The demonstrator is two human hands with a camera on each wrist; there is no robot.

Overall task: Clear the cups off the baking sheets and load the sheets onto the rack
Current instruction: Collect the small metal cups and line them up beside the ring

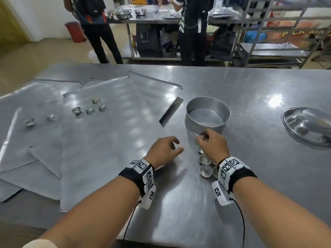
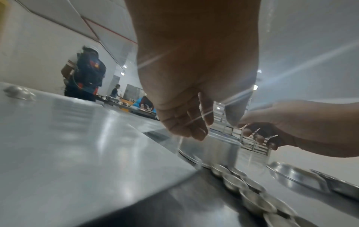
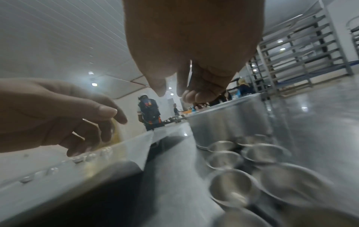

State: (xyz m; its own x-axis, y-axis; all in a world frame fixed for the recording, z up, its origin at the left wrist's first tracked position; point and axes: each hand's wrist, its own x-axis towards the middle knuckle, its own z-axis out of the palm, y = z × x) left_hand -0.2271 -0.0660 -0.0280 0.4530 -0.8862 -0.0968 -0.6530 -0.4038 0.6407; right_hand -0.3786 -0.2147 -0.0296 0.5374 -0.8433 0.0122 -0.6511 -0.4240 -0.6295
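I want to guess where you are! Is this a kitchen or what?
Probably a bakery or big working kitchen: flat baking sheets with small metal cups cover a steel table, and a tall tray rack stands behind.

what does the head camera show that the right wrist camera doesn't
Only the head view shows the seven small cups left on the baking sheets, the compartment plate at the table's right, and both wrist bands. Only the right wrist view shows the right hand from beneath, fingers curled with no cup visible in its grip, plus the ceiling lights. Both show the left hand open over the sheet edge, the round tin, the cleared cups beside it, and the rack.
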